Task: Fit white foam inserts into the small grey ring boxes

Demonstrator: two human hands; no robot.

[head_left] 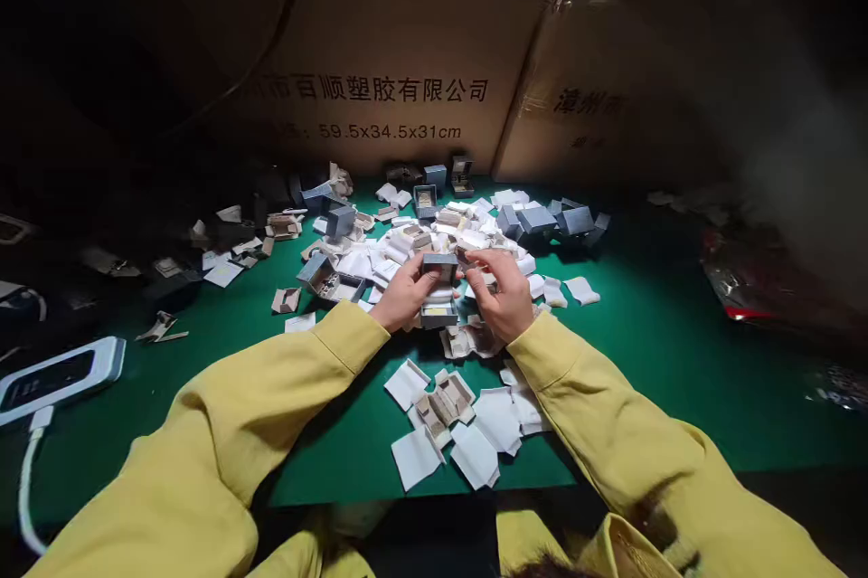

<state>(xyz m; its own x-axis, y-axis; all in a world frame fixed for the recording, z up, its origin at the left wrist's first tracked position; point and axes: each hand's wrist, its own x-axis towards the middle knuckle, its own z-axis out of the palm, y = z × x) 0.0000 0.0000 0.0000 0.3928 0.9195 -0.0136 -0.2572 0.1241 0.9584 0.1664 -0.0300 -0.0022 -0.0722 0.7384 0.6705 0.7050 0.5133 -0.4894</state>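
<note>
My left hand [405,293] grips a small open grey hinged box [439,290], lid up and base below, above the green mat [644,352]. My right hand [500,290] is curled beside the box lid, fingertips pinched at its right edge on something too small to name. Both arms wear yellow sleeves. Under the hands lies a heap of white card pieces [407,248] and beige inserts [448,402].
More grey boxes [535,221] stand at the back right and back left [339,218]. Large cardboard cartons [393,71] wall off the rear. A white device with a cable [58,374] lies at the left. A dark plastic bag [746,284] lies right.
</note>
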